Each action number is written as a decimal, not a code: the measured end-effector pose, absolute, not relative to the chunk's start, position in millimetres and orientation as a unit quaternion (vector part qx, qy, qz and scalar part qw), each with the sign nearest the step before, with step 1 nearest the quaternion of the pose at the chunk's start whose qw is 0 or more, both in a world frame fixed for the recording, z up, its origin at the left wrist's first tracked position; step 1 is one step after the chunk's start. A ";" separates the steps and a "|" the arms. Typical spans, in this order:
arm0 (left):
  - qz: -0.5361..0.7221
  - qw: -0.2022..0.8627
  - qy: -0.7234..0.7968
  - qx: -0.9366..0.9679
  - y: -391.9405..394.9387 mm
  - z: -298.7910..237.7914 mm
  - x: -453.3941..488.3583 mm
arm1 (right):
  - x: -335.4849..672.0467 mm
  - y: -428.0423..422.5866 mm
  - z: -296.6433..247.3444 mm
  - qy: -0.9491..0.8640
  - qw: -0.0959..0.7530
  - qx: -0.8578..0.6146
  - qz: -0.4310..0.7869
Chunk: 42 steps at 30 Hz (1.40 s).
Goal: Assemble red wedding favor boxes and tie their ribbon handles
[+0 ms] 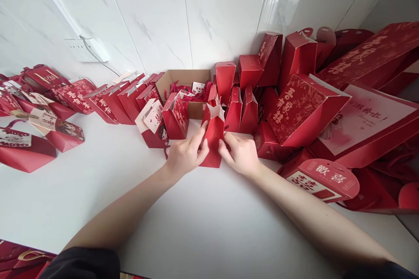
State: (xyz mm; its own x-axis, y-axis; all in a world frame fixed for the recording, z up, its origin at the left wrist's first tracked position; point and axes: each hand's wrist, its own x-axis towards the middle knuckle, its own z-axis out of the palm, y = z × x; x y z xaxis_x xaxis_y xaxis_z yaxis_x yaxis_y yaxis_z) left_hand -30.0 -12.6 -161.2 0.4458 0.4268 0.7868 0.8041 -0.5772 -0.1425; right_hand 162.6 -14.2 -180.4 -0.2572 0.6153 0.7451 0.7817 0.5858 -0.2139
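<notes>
A small red paper gift box (213, 137) stands upright on the white surface (196, 218), its top flaps open and showing white inside. My left hand (186, 154) pinches its left side with fingers closed on the card. On the other side, my right hand (240, 153) grips the lower right edge of the same box. Several similar small red boxes (240, 113) stand just behind it.
An open brown cardboard carton (183, 79) with red items sits against the tiled wall. Flattened red bags and boxes (108, 102) lie in a row to the left. Larger red gift boxes (304, 107) pile up on the right. A wall socket (88, 50) has a cable.
</notes>
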 end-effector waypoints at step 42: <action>-0.398 -0.301 -0.401 -0.768 -1.2 -124.2 -48.6 | 163.7 -5.7 -177.0 -0.661 0.612 -0.353 0.253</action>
